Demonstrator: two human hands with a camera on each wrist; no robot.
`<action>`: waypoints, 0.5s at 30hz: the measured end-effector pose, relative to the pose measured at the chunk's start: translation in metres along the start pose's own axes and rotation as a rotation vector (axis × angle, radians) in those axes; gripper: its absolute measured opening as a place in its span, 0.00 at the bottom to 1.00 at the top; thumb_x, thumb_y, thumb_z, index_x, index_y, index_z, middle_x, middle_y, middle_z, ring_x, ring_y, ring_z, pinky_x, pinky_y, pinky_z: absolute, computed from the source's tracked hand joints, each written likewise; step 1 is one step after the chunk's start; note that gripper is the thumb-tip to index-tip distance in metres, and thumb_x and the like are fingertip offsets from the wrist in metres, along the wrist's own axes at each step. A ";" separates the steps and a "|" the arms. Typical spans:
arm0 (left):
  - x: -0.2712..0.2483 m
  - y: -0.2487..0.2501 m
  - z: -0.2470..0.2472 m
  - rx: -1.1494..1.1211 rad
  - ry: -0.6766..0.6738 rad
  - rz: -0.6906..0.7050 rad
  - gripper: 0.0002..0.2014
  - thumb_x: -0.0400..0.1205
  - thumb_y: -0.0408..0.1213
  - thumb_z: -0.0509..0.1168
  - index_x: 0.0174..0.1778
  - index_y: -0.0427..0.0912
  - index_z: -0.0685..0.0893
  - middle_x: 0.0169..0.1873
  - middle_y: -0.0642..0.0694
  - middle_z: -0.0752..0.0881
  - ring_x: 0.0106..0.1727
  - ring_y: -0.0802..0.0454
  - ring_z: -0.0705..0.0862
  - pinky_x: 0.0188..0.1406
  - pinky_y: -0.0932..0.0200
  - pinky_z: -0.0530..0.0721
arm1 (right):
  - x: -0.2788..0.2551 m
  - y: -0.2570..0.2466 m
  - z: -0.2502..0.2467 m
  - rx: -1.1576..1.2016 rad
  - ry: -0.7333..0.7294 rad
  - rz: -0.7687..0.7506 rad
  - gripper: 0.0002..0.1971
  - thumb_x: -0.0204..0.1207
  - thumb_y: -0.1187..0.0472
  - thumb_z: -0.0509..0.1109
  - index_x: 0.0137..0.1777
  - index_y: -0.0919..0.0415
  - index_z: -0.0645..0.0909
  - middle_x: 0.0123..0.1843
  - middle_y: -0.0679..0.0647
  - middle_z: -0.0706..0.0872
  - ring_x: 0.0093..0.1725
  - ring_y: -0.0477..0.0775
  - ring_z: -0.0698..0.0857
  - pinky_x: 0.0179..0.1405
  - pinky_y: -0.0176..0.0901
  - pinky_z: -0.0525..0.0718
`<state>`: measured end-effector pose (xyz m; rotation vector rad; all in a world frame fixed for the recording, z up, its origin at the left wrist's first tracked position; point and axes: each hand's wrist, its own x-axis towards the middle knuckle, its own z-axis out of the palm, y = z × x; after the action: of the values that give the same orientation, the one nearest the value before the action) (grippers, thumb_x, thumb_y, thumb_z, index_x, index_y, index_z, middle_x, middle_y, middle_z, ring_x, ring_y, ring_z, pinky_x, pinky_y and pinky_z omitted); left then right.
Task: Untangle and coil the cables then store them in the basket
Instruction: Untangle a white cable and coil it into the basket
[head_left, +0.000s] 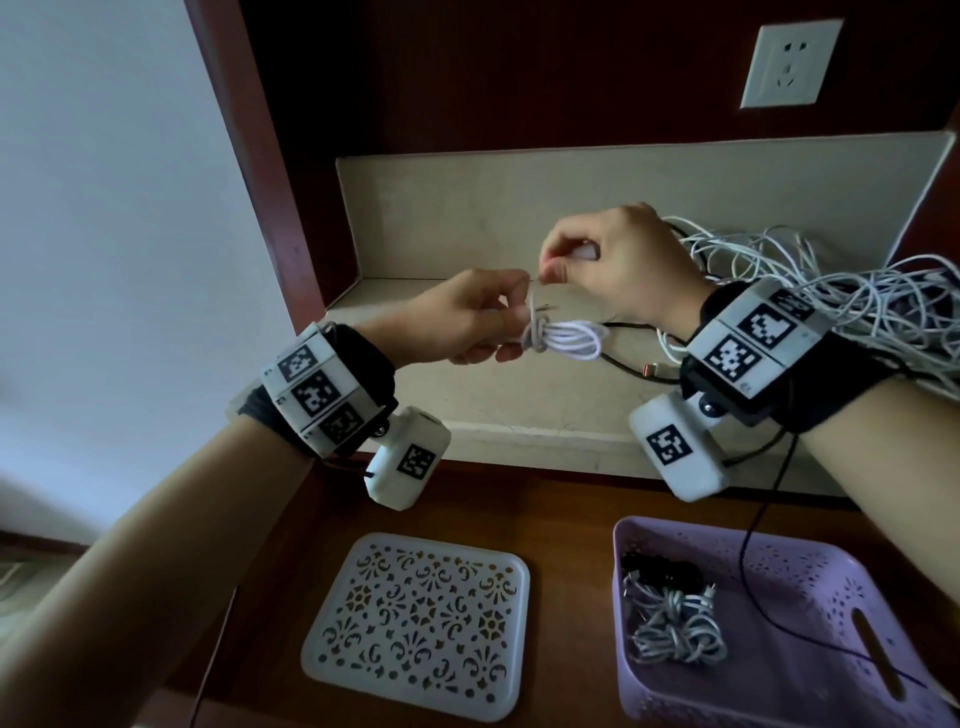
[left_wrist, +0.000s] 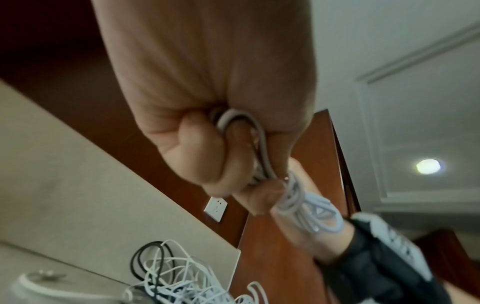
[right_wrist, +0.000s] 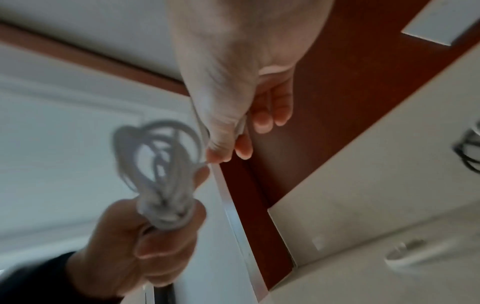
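My left hand (head_left: 483, 322) grips a small coiled white cable (head_left: 566, 340) by its wrapped neck, held above the beige shelf (head_left: 467, 395); the loops stick out to the right. In the left wrist view the same coiled cable (left_wrist: 298, 203) runs through the fist. My right hand (head_left: 613, 265) pinches the cable's loose end just above the wrap, thumb against forefinger. The right wrist view shows the coiled cable (right_wrist: 161, 164) blurred, its end pinched in my right hand's fingertips (right_wrist: 221, 152). A purple basket (head_left: 810, 582) at the lower right holds coiled white and black cables (head_left: 670, 618).
A big tangle of white and black cables (head_left: 810, 280) lies on the shelf behind my right wrist. A black cable with a plug (head_left: 647, 370) lies under the hands. A white perforated lid (head_left: 415, 623) rests on the wooden desk. A wall socket (head_left: 789, 62) sits upper right.
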<state>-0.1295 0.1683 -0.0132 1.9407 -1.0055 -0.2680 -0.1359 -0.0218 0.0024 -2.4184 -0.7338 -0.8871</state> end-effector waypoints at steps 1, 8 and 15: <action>0.000 0.000 0.000 -0.103 0.028 0.010 0.09 0.81 0.36 0.58 0.36 0.39 0.68 0.20 0.52 0.78 0.18 0.56 0.62 0.16 0.70 0.57 | -0.002 0.003 0.002 0.085 -0.012 0.071 0.02 0.71 0.58 0.75 0.38 0.56 0.87 0.28 0.40 0.81 0.29 0.37 0.78 0.35 0.37 0.76; 0.006 -0.003 0.002 -0.449 0.323 0.115 0.10 0.80 0.38 0.58 0.35 0.42 0.66 0.19 0.50 0.76 0.20 0.58 0.61 0.17 0.72 0.57 | -0.021 -0.006 0.036 0.235 -0.127 0.228 0.11 0.78 0.61 0.68 0.34 0.54 0.83 0.20 0.43 0.77 0.23 0.38 0.76 0.28 0.28 0.70; 0.017 -0.013 -0.003 -0.225 0.643 -0.060 0.14 0.85 0.34 0.62 0.33 0.42 0.68 0.16 0.53 0.78 0.14 0.60 0.64 0.13 0.70 0.58 | -0.024 -0.028 0.032 -0.390 -0.126 -0.139 0.12 0.80 0.61 0.62 0.38 0.65 0.80 0.29 0.56 0.80 0.27 0.59 0.77 0.28 0.41 0.64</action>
<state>-0.1098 0.1607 -0.0180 1.6810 -0.4700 0.1988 -0.1540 0.0101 -0.0298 -2.8142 -0.8492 -1.0181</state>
